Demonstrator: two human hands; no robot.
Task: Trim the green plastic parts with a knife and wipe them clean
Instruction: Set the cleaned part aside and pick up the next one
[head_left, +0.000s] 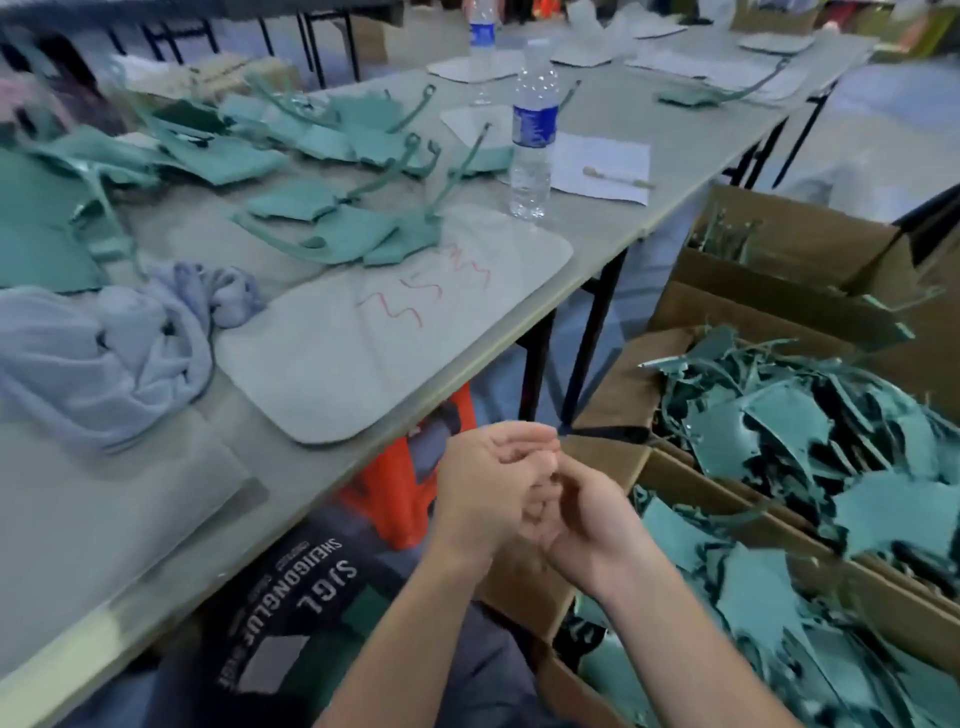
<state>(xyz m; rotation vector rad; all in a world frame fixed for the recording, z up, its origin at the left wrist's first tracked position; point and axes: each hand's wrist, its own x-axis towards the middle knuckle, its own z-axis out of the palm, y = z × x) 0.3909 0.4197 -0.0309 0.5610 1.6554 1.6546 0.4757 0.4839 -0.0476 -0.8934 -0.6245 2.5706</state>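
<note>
Fingers (519, 441) of left hand (483, 488) and right hand (592, 525) curled together; grip indiscernible. Right: cardboard boxes (670, 473) heaped with green plastic parts (779, 415). Left: table edge (415, 395), near.

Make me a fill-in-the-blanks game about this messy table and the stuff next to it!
1. The squiggles drawn on the grey mat are ____.
2. The green scraps beside the table are piled in cardboard ____.
3. The nearest water bottle has a ____ label.
4. The crumpled cloth lies on the ____.

Missing words: red; boxes; blue; table.
</note>
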